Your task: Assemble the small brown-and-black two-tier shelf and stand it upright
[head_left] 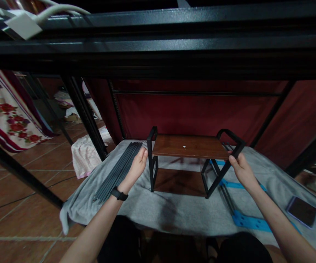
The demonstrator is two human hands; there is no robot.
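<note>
A small two-tier shelf [191, 146] with brown wood-look boards and black metal side frames stands upright on a grey cloth [185, 212]. A tiny white spot shows on its upper board. My left hand [138, 164], with a dark band at the wrist, grips the shelf's left side frame; its fingertips are partly hidden. On the other side my right hand [242, 170] holds the right side frame, thumb in front and fingers behind. A bundle of dark grey rods [116, 171] lies left of the shelf, beside my left hand. Blue pieces [249, 221] with dark rods lie below my right forearm.
A heavy black metal frame [158, 44] crosses above, with posts [84, 117] at the sides. A white plug and cable [23, 23] rest on it. A phone-like dark tablet [302, 211] lies at right. Dark red fabric [196, 113] hangs behind; tiled floor [15, 204] shows at left.
</note>
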